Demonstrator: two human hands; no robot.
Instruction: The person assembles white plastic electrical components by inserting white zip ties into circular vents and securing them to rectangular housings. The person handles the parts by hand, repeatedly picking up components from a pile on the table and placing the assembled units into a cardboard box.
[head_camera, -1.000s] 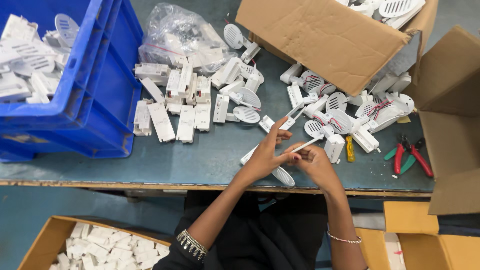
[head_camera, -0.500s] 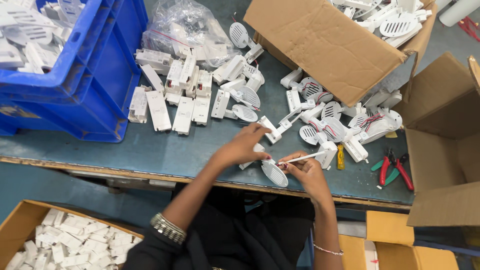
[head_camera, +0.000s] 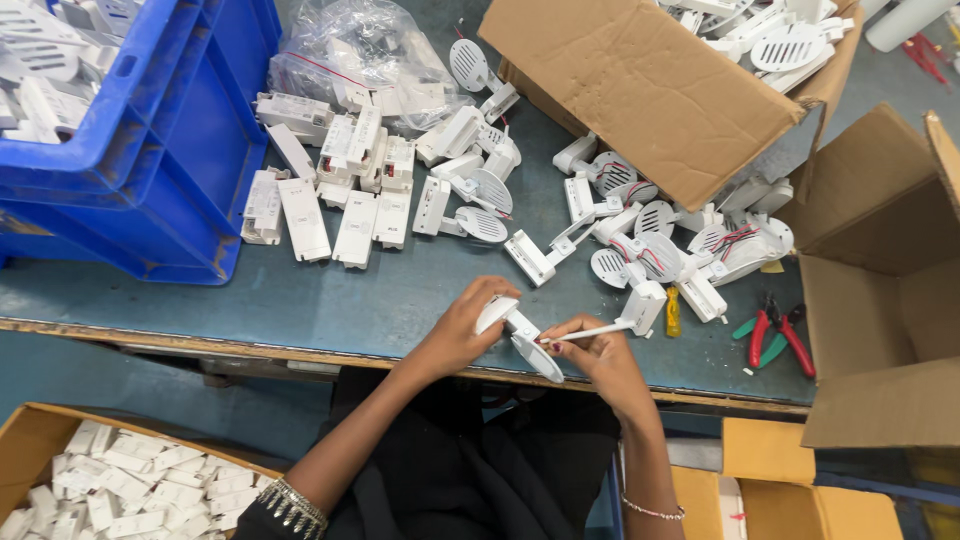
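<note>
Left hand (head_camera: 462, 330) curls around a white plastic fitting (head_camera: 520, 335) at the near edge of the table (head_camera: 380, 300), fingers wrapped over its rounded body, grasping it; the fitting's round grille end points toward the person's lap, just past the table edge; right hand (head_camera: 598, 355) pinches a thin white stick-like tool (head_camera: 597, 331) between thumb and fingers, tip of the tool touching the fitting near its middle; both hands close together, nearly touching; bangles on the left wrist, thin bracelet on the right.

Behind the hands, a scatter of similar white fittings (head_camera: 640, 245) with round grilles and red wires lies on the table; to their left, a row of white rectangular housings (head_camera: 345, 205); a clear plastic bag (head_camera: 360, 55) with more parts behind those; blue crate (head_camera: 150, 150) at far left, filled with white parts; open cardboard box (head_camera: 650, 80) at top right with more fittings; another cardboard box (head_camera: 880, 290) at right; red and green pliers (head_camera: 775, 335) lie just beside it; small yellow piece (head_camera: 673, 312) near them; a carton of white parts (head_camera: 110, 480) sits below the table at lower left.
</note>
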